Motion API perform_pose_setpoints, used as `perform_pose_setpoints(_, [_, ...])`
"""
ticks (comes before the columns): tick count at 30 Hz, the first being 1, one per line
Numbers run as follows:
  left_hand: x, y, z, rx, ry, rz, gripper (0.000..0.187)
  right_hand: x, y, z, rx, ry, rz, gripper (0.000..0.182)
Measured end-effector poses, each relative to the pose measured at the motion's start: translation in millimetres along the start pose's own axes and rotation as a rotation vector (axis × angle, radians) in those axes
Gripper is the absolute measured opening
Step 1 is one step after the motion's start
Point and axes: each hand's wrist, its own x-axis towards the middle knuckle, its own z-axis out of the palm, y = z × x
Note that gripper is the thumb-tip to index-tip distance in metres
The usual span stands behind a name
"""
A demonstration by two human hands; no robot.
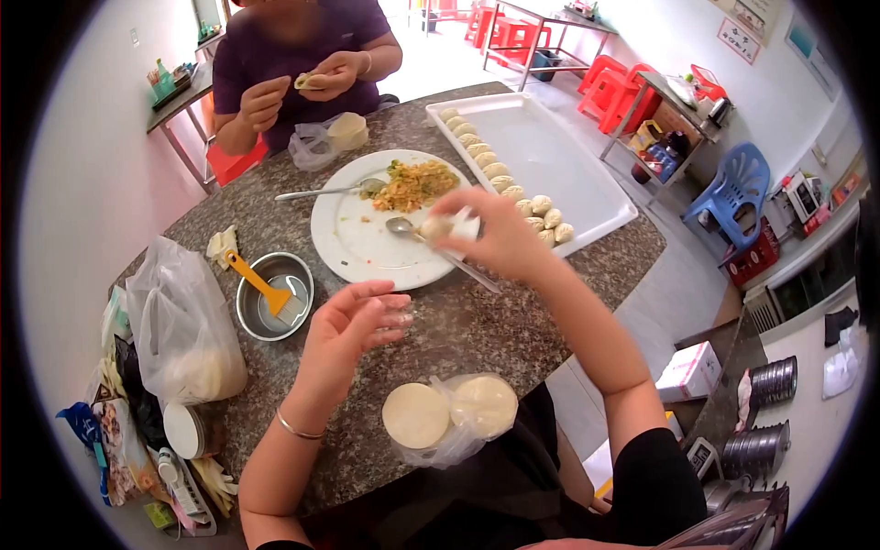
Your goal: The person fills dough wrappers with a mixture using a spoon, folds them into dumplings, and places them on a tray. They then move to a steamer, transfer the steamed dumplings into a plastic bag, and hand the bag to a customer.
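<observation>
My right hand [490, 234] is over the right rim of a white plate [348, 243], its fingers closed round a small pale dumpling [437, 227], partly hidden by the fingers. My left hand [344, 328] is held above the table in front of the plate, fingers apart, holding nothing. Chopped orange and green filling [417, 186] lies on the far side of the plate. One spoon [321, 192] rests at its left, and another spoon [401, 226] lies beside my right fingers. Two stacks of round dough wrappers [417, 415] sit in a plastic bag close to me.
A white tray [559, 151] holds dumplings along its left and near sides. Opposite sits a person [302, 82] holding a filled wrapper. A metal bowl [249, 307] with a yellow brush [261, 282] and a plastic bag [179, 312] stand at left.
</observation>
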Motion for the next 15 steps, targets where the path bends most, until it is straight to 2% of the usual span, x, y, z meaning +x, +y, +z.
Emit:
perform_pose_setpoints(2, [-7, -1, -1, 0.053, -0.051, 0.013, 0.029, 6, 30, -29, -0.010, 0.131, 0.131, 0.034])
perform_pose_setpoints(4, [-18, 0, -2, 0.445, -0.177, -0.007, 0.026, 6, 66, -56, 0.138, 0.222, 0.238, 0.036])
perform_pose_setpoints(5, [-23, -1, -3, 0.446, -0.179, 0.000, 0.026, 4, 78, -70, 0.249, 0.240, 0.313, 0.038])
perform_pose_setpoints(6, [-28, -3, -4, 0.606, -0.210, 0.107, 0.025, 1, 92, -80, 0.246, 0.246, 0.309, 0.038])
perform_pose_setpoints(8, [-38, -9, -10, 0.886, -0.251, 0.321, 0.021, -7, 119, -92, 0.078, 0.230, 0.513, 0.039])
perform_pose_setpoints(11, [-55, -7, -2, 0.950, -0.169, 0.299, 0.016, -17, 157, -86, -0.048, 0.241, 0.629, 0.040])
perform_pose_setpoints(12, [-57, -11, -2, 1.005, -0.134, 0.376, 0.012, -19, 154, -84, -0.008, 0.252, 0.628, 0.041])
perform_pose_setpoints(15, [-63, -12, 4, 1.053, -0.086, 0.442, 0.011, -15, 143, -81, -0.070, 0.257, 0.636, 0.039])
